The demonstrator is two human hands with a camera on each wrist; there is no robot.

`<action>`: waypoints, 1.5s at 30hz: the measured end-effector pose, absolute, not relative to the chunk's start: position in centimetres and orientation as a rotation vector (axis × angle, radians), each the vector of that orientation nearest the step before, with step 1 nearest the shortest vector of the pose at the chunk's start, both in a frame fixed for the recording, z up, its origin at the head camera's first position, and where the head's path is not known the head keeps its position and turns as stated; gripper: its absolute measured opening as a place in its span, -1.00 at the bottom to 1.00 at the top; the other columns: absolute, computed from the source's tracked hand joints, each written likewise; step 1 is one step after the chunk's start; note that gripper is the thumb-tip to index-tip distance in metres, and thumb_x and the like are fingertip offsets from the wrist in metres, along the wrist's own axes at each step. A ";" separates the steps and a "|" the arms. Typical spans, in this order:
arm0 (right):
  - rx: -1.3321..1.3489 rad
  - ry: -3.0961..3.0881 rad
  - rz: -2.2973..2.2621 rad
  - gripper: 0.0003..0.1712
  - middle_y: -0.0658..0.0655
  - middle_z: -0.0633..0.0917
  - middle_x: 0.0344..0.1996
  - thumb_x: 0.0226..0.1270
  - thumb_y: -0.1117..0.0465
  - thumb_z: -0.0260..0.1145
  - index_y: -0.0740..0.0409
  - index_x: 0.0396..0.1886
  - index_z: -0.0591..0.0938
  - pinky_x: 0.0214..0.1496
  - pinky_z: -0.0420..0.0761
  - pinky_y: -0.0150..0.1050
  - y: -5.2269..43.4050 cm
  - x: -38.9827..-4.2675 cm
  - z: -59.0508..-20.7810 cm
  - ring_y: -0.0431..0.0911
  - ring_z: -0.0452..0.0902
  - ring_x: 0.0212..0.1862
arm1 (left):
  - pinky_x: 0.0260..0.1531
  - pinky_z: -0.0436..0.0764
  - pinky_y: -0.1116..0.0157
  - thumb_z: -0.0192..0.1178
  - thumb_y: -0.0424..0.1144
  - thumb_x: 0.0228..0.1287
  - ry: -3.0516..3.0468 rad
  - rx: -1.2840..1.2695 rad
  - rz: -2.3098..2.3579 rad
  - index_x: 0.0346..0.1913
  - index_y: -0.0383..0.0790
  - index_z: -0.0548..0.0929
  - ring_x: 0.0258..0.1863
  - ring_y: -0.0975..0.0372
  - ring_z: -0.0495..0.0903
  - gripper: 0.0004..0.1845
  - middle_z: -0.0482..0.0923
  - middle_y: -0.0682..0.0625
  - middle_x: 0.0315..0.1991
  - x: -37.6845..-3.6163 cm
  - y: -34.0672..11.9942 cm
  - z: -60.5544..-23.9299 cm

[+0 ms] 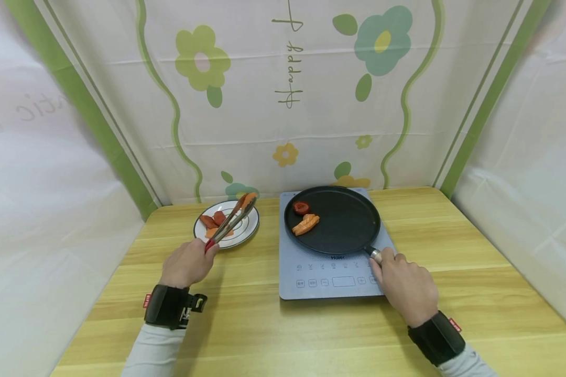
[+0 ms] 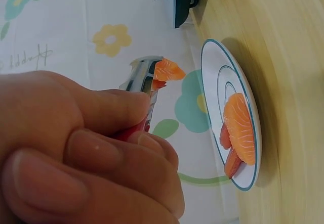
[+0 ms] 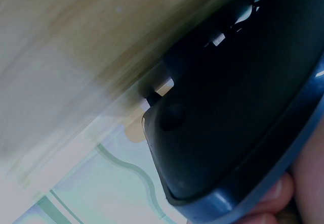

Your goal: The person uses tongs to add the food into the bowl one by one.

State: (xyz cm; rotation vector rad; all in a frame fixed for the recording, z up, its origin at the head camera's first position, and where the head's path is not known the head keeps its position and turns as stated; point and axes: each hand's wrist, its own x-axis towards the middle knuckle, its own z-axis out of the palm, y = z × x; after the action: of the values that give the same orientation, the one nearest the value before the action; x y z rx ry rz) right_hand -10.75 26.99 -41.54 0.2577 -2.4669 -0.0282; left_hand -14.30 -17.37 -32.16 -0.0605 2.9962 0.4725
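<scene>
My left hand [image 1: 188, 263] grips red-handled metal tongs [image 1: 227, 225]. Their tips pinch an orange salmon piece [image 2: 169, 70], raised over the far right part of a white plate [image 1: 248, 230]. More food lies on that plate: a salmon slice [image 2: 240, 128] with pale stripes and a few reddish pieces [image 1: 207, 221]. My right hand [image 1: 407, 285] holds the handle [image 1: 374, 254] of a flat black frying pan [image 1: 341, 220]. At the pan's left side lie a salmon piece [image 1: 306, 224] and a round red slice [image 1: 301, 208].
Beneath the pan is a grey induction cooker [image 1: 292, 285] with touch markings along its front. Both cooker and plate stand on a wooden table [image 1: 245, 314]. A flowered curtain [image 1: 250, 115] hangs behind. One dark object [image 3: 228, 97] fills much of the right wrist view.
</scene>
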 end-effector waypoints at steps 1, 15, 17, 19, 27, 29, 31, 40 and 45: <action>0.256 -2.471 -0.027 -0.47 0.03 0.23 -0.71 0.37 -0.01 0.45 0.21 -0.46 0.35 -0.72 0.02 -0.30 27.0 -10.7 -41.5 -0.15 0.10 -0.76 | -0.57 0.32 0.24 0.01 0.06 0.63 2.995 -0.059 0.475 -0.51 -0.14 0.47 -0.56 0.15 0.43 -0.50 0.38 -0.01 -0.55 -14.3 -17.3 -32.1; 0.248 -2.481 -0.033 -0.47 0.03 0.23 -0.71 0.38 -0.01 0.45 0.21 -0.47 0.35 -0.71 0.01 -0.31 27.0 -10.7 -41.5 -0.15 0.09 -0.76 | -0.58 0.31 0.24 -0.01 0.06 0.64 3.002 -0.015 0.473 -0.57 -0.13 0.46 -0.57 0.15 0.43 -0.47 0.37 0.01 -0.58 -14.1 -17.0 -31.6; 0.245 -2.494 -0.032 -0.47 0.03 0.23 -0.71 0.39 -0.01 0.45 0.21 -0.46 0.35 -0.71 0.01 -0.31 26.9 -10.7 -41.5 -0.15 0.09 -0.76 | -0.58 0.31 0.24 -0.01 0.06 0.64 3.003 -0.010 0.469 -0.57 -0.13 0.46 -0.57 0.15 0.43 -0.46 0.38 0.01 -0.58 -14.0 -17.0 -31.6; 0.239 -2.508 -0.029 -0.47 0.03 0.23 -0.71 0.40 -0.01 0.45 0.20 -0.46 0.35 -0.70 0.01 -0.31 26.9 -10.6 -41.4 -0.15 0.10 -0.76 | -0.58 0.31 0.24 -0.01 0.06 0.64 3.005 -0.003 0.469 -0.57 -0.13 0.45 -0.57 0.15 0.43 -0.46 0.38 0.01 -0.58 -14.0 -17.0 -31.5; 0.255 -2.473 -0.023 -0.48 0.03 0.23 -0.71 0.38 0.00 0.44 0.20 -0.47 0.34 -0.71 0.01 -0.31 27.0 -10.6 -41.4 -0.16 0.09 -0.76 | -0.61 0.27 0.26 -0.01 0.05 0.64 3.017 0.038 0.479 -0.58 -0.12 0.43 -0.60 0.17 0.38 -0.46 0.34 0.04 -0.61 -13.8 -16.6 -31.1; 0.262 -2.460 -0.025 -0.48 0.02 0.23 -0.71 0.38 0.00 0.44 0.20 -0.47 0.34 -0.72 0.01 -0.31 27.0 -10.7 -41.5 -0.16 0.09 -0.76 | -0.61 0.27 0.26 0.00 0.05 0.64 3.020 0.045 0.473 -0.58 -0.11 0.43 -0.60 0.17 0.38 -0.46 0.34 0.04 -0.61 -13.7 -16.5 -31.0; 0.265 -2.456 -0.027 -0.47 0.02 0.23 -0.71 0.37 0.00 0.45 0.20 -0.47 0.34 -0.71 0.01 -0.31 27.0 -10.7 -41.5 -0.16 0.09 -0.75 | -0.60 0.28 0.25 0.00 0.06 0.64 3.022 0.044 0.473 -0.57 -0.12 0.44 -0.60 0.16 0.39 -0.47 0.35 0.03 -0.60 -13.6 -16.4 -30.8; 0.254 -2.478 -0.025 -0.46 0.02 0.23 -0.70 0.38 -0.01 0.45 0.19 -0.47 0.33 -0.71 0.01 -0.32 26.9 -10.5 -41.2 -0.16 0.09 -0.75 | -0.61 0.28 0.25 0.02 0.06 0.64 3.033 0.048 0.479 -0.54 -0.14 0.44 -0.59 0.16 0.39 -0.48 0.35 0.03 -0.59 -13.2 -16.0 -30.5; 0.251 -2.473 -0.022 -0.46 0.02 0.22 -0.71 0.36 0.00 0.46 0.20 -0.47 0.32 -0.70 0.01 -0.32 26.8 -10.5 -41.1 -0.16 0.09 -0.75 | -0.62 0.26 0.26 0.02 0.06 0.64 3.030 0.076 0.476 -0.56 -0.11 0.43 -0.61 0.18 0.38 -0.47 0.32 0.05 -0.61 -13.2 -15.9 -30.4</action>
State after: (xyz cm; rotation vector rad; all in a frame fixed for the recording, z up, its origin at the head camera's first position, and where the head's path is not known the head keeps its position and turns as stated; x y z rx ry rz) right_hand -10.45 26.76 -41.07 0.2514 -2.4733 -0.0225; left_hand -13.16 -15.89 -30.40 0.0757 3.0296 0.4756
